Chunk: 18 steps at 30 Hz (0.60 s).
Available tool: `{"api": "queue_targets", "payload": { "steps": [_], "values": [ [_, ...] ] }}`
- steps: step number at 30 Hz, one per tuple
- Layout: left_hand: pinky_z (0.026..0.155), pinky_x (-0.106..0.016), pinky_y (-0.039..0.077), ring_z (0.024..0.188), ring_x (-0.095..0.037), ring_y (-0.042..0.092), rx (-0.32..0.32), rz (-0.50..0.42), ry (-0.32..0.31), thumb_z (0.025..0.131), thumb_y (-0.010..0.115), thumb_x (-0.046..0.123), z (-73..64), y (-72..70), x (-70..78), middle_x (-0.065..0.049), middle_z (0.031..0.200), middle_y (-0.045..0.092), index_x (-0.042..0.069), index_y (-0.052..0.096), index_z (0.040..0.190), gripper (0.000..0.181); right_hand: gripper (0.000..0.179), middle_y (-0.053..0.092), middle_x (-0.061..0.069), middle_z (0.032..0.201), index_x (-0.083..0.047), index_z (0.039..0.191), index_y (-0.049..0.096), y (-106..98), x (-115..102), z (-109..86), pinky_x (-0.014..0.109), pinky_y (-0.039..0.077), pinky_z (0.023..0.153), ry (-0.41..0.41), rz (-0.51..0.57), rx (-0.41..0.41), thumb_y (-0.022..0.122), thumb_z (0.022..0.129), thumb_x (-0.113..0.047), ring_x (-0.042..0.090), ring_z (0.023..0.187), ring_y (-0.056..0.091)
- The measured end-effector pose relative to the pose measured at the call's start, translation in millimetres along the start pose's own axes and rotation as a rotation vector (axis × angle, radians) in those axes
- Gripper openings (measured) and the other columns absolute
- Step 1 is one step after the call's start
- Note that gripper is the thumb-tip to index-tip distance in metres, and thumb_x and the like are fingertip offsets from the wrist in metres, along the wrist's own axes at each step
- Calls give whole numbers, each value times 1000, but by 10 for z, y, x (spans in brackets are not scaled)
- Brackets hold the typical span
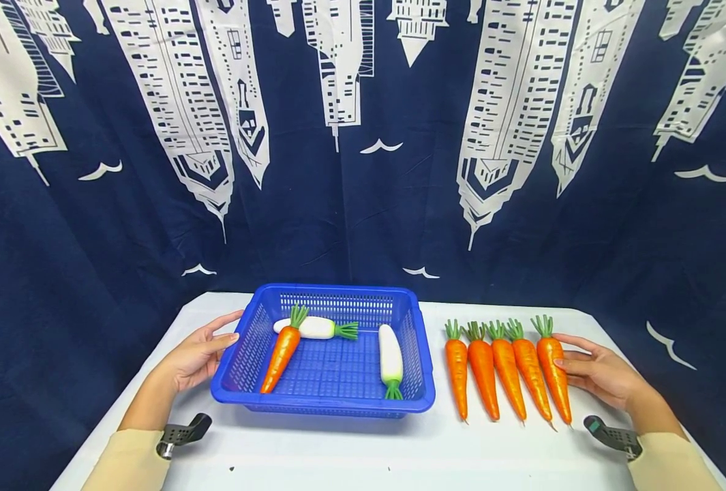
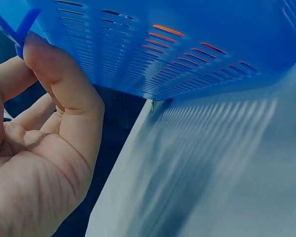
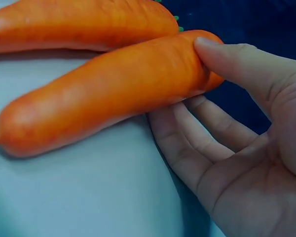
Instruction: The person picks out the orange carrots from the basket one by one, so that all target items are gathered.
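Note:
At the left end of a blue plastic basket (image 1: 322, 407), my left hand (image 1: 198, 356) pinches the rim between thumb and fingers. The left wrist view shows the thumb (image 2: 64, 81) at the rim and the slotted basket wall (image 2: 123, 44). Inside the basket lie a carrot (image 1: 281, 356) and two white radishes, one lying crosswise (image 1: 316, 328), the other radish (image 1: 390, 351) near the right wall. My right hand (image 1: 602, 372) holds the rightmost carrot (image 1: 553, 372) of a row, thumb on top near its leafy end, fingers along its far side. In the right wrist view this carrot (image 3: 103, 94) lies slanted.
Several more carrots (image 1: 483, 375) stand side by side between the basket and my right hand, leaves pointing away. The white table (image 1: 313, 457) ends at a dark blue curtain (image 1: 344, 204) printed with white buildings. A black wrist mount (image 1: 185, 433) sits on each forearm.

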<state>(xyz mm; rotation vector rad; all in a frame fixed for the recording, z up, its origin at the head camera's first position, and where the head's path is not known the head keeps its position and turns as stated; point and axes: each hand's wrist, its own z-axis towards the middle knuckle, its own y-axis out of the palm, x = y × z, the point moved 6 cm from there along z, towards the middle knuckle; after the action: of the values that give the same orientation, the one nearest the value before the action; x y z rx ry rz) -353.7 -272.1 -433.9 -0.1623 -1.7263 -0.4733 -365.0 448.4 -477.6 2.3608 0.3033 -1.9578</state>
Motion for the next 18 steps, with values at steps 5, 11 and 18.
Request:
{"api": "queue_targets", "payload": {
  "steps": [5, 11, 18],
  "values": [
    [86, -35, 64, 94, -16, 76, -4, 1, 0, 108, 49, 12, -9, 8, 8, -1, 113, 73, 14, 5, 164, 71, 42, 71, -19, 108, -44, 122, 67, -13, -12, 29, 32, 63, 87, 21, -81, 13, 70, 97, -10, 5, 98, 69],
    [86, -34, 64, 94, -16, 76, -9, -14, 2, 108, 49, 12, -15, 6, 9, -1, 113, 74, 14, 6, 164, 71, 38, 73, -13, 111, -40, 124, 67, 12, -65, 30, 35, 63, 90, 51, -133, -14, 72, 97, -14, 7, 99, 71],
    [86, -34, 64, 93, -16, 76, -6, -19, 4, 108, 50, 11, -5, 5, -5, -1, 113, 74, 14, 6, 164, 72, 59, 73, -4, 118, -6, 149, 49, 40, -116, 39, 35, 63, 91, 73, -242, 5, 73, 96, -17, 9, 101, 70]
  ]
}}
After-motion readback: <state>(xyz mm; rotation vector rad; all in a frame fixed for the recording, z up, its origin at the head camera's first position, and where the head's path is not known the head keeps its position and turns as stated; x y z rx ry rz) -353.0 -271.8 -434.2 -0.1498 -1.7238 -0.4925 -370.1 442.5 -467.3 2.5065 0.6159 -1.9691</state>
